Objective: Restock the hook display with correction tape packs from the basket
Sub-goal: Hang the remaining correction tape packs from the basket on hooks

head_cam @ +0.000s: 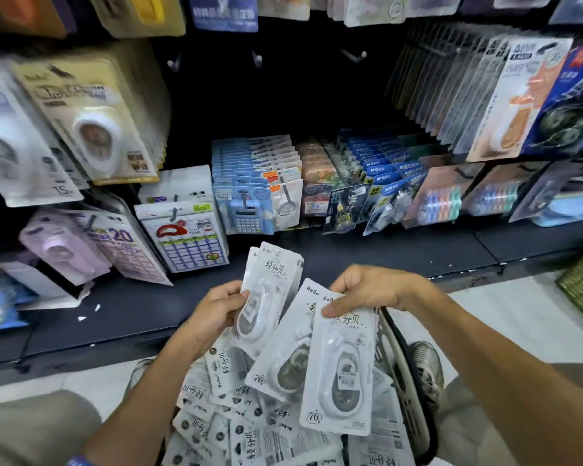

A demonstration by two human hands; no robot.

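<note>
Stationery shop aisle: carded blister packs (91, 122) hung in dense rows on hooks (352, 57) across upper left and right of frame, price-labelled packs (246, 210) at centre, dark base shelf (350, 257) below.

Bare forearms; blue wristband (78, 461); grey trousers (31, 428).

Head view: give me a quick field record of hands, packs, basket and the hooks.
left hand: grips a small stack of white packs
right hand: pinches the tops of two fanned packs
basket: below the hands, holds many loose packs
bare hooks: three, on the dark panel above the bottom shelf
packs hung from basket: none visible yet
</note>
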